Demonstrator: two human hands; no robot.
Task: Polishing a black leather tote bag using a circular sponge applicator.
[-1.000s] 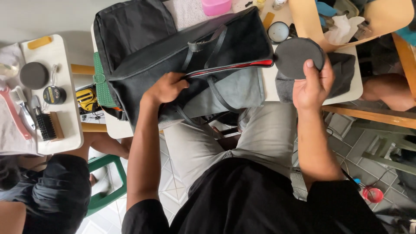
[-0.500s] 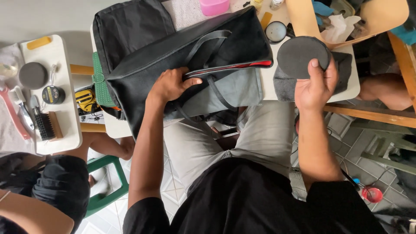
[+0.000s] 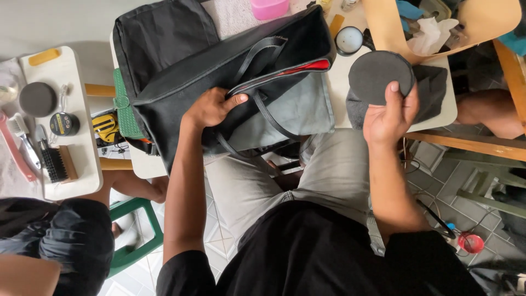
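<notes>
A big black bag (image 3: 219,71) lies on the white counter (image 3: 350,82) in the upper middle of the frame. The left hand (image 3: 211,107) grips the bag's edge near its straps, with the fingers curled over the opening. A red strip shows inside the bag.

The right hand (image 3: 390,118) is in the upper right and holds up a round dark grey pad (image 3: 378,74). The thumb presses on the front of the pad.

On the far left stands a small white table (image 3: 66,109) with a brush (image 3: 55,163) and a round tin (image 3: 64,124). Another person (image 3: 66,246) sits in the lower left.
</notes>
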